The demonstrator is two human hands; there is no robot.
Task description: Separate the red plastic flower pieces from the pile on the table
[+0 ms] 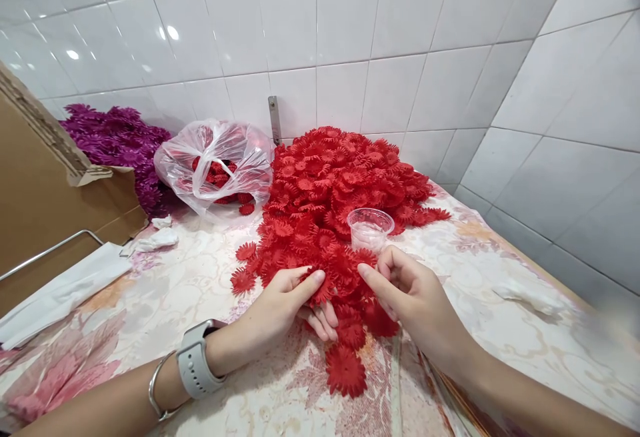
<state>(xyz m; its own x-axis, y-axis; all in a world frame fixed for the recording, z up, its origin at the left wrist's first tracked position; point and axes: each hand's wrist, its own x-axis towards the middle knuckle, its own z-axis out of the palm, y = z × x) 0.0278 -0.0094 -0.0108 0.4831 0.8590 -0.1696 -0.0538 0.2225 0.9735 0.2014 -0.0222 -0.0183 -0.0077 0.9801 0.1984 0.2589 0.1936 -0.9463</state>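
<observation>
A red artificial flower layer (324, 292) with a fringed edge is pinched between the thumb and fingers of my left hand (295, 300). Close by on the right, my right hand (414, 294) has its thumb and curled fingers together at the edge of the red pieces; what it holds, if anything, is too small or hidden to make out. Behind both hands rises a large pile of similar red flowers (345, 177). A clear plastic cup (370, 229) stands at the pile's near right side. One red flower (346, 372) lies flat on the cloth below my hands.
A knotted clear plastic bag (215, 170) with red flowers sits left of the pile. Farther left are purple flowers (120, 150) and a cardboard box (55, 204). White tissue pieces (156, 240) lie on the floral tablecloth (200, 277). Tiled walls (345, 17) stand behind and right.
</observation>
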